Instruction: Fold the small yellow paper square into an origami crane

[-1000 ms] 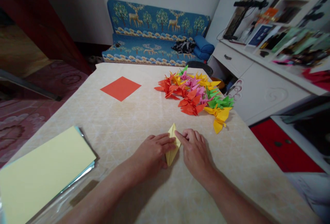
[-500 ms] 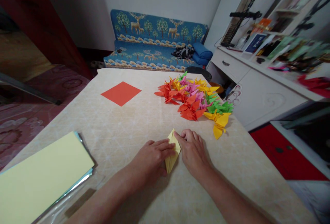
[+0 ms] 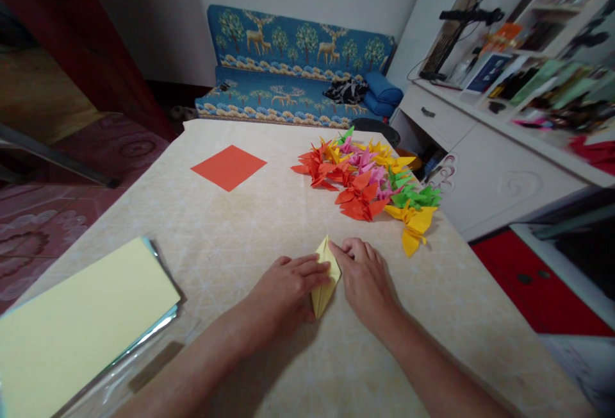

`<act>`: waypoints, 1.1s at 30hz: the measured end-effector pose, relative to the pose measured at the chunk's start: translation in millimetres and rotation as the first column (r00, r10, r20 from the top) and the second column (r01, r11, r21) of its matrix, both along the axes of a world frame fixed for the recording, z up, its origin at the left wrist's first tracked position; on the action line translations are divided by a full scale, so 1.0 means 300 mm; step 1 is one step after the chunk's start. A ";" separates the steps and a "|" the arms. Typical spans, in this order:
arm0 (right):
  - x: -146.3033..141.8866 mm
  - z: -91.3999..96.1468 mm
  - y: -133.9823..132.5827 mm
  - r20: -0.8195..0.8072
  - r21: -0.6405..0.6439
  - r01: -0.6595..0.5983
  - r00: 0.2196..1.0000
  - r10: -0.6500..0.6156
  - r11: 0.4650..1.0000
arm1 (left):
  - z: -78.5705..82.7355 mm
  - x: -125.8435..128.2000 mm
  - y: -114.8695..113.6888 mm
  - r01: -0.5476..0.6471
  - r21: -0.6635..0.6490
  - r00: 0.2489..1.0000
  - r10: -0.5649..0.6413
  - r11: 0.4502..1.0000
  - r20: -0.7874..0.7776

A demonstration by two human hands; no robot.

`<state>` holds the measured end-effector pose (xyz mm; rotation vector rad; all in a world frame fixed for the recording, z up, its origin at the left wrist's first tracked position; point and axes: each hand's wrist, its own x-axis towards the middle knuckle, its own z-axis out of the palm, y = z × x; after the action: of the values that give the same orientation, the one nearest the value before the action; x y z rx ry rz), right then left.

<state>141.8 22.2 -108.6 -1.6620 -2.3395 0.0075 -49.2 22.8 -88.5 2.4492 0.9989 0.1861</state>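
Note:
A narrow folded yellow paper point(image 3: 325, 277) lies on the beige table point(image 3: 240, 225) between my hands. My left hand point(image 3: 283, 290) lies on its left side, fingers stretched flat and pressing it down. My right hand point(image 3: 364, 280) rests on its right edge, fingers curled, fingertips pressing the fold. Most of the paper's middle is hidden under my fingers; its pointed tips show above and below.
A heap of folded paper cranes point(image 3: 369, 184) in orange, pink, yellow and green lies at the table's far right. An orange paper square point(image 3: 229, 167) lies far left. A stack of pale yellow sheets point(image 3: 81, 322) sits at near left. White cabinet point(image 3: 485, 168) stands right.
Both hands stay on the yellow paper with hardly any shift. The view has moved slightly.

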 end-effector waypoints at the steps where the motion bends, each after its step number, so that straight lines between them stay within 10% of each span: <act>1: -0.002 0.003 0.004 0.014 -0.002 0.007 1.000 -0.007 1.000 | -0.001 0.000 0.000 0.002 -0.003 1.000 -0.002 1.000 -0.003; 33: -0.002 -0.022 0.045 0.066 0.101 -0.006 0.998 -0.001 0.995 | -0.004 -0.003 -0.007 -0.012 0.018 1.000 0.012 1.000 0.025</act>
<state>141.1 35.6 -115.2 -1.6344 -2.3479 -0.1657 -50.1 20.8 -89.8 2.4518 1.0060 0.2297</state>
